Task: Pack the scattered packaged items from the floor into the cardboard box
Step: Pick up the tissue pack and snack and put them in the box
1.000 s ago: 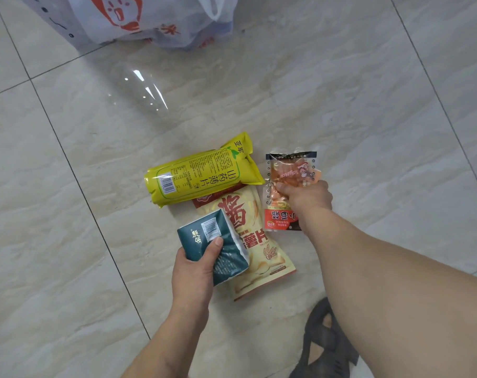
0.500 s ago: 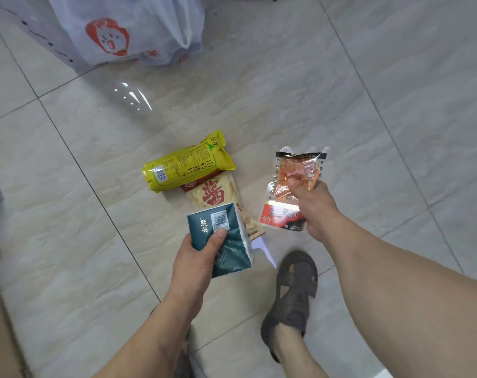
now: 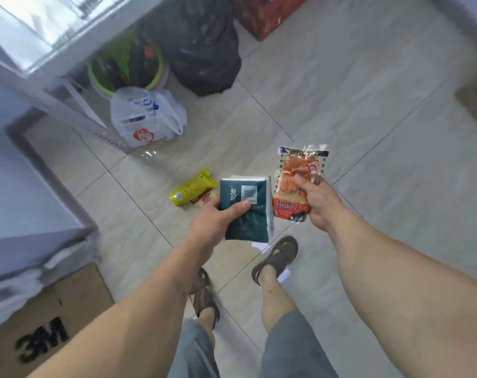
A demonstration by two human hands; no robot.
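My left hand grips a dark green tissue pack, thumb across its front, held above the floor. My right hand pinches an orange-red snack packet upright beside it. On the tiles behind the green pack lie a yellow snack bag and a beige chip bag, mostly hidden by my left hand. The cardboard box, marked 3M, stands at the lower left; its opening is hidden.
A white plastic bag, a green basin and a black bag sit at the back by a white frame. A red box is farther back. Grey furniture lines the left. My sandalled feet stand below my hands.
I have stood up, and both hands rose with the green pack and the orange packet. The view widened; the cardboard box and the grey furniture came into view at the left.
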